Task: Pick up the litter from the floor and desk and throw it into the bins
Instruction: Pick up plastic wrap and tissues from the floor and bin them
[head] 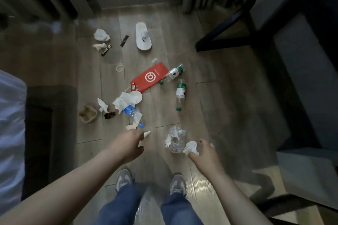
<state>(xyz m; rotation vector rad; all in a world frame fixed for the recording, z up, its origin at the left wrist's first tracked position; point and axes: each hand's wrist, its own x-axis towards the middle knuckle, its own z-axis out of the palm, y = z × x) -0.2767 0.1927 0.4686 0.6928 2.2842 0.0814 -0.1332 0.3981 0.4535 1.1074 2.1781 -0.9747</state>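
Observation:
Litter lies scattered over the wooden floor. My left hand [131, 145] reaches down with curled fingers and grips a white tissue [147, 133], just below a clear bottle with a blue label [132, 114]. My right hand [204, 153] pinches a crumpled white tissue [191, 148] between thumb and fingers, beside a crushed clear plastic wrapper [174, 139]. Farther off lie a red paper bag [150, 78], two green-labelled bottles [174, 72] [181, 93], a crumpled brown paper cup [87, 114] and more tissues [101, 34].
A white slipper [143, 36] lies near the window. A dark bench [51, 124] and a bed [11, 124] stand at the left, black chair legs [228, 29] at the upper right. A thin clear plastic bag [144, 204] hangs between my legs.

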